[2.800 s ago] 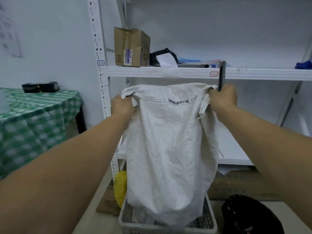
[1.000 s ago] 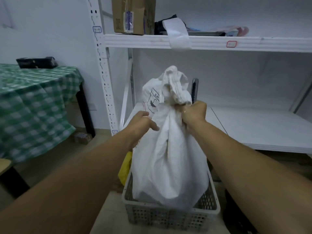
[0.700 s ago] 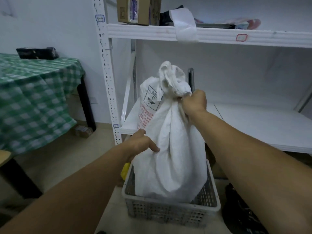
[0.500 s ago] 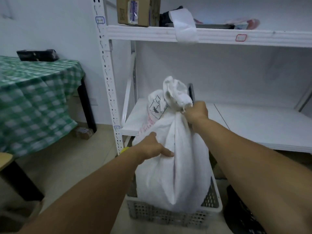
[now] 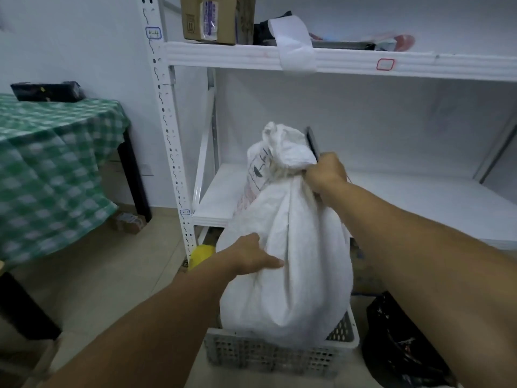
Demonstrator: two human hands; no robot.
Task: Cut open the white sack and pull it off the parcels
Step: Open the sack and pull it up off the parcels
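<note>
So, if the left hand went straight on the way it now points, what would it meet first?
The sack: the left hand touches its side and points into it, so it would probably only press deeper into the cloth. What lies inside cannot be seen.

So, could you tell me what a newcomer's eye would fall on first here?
The bulging white sack, centre frame, its bottom in a grey crate on the floor. The right hand grips its bunched neck and a slim dark tool, while the left hand holds its side. Behind stands a white shelving rack; a green checked tablecloth lies at left.
</note>
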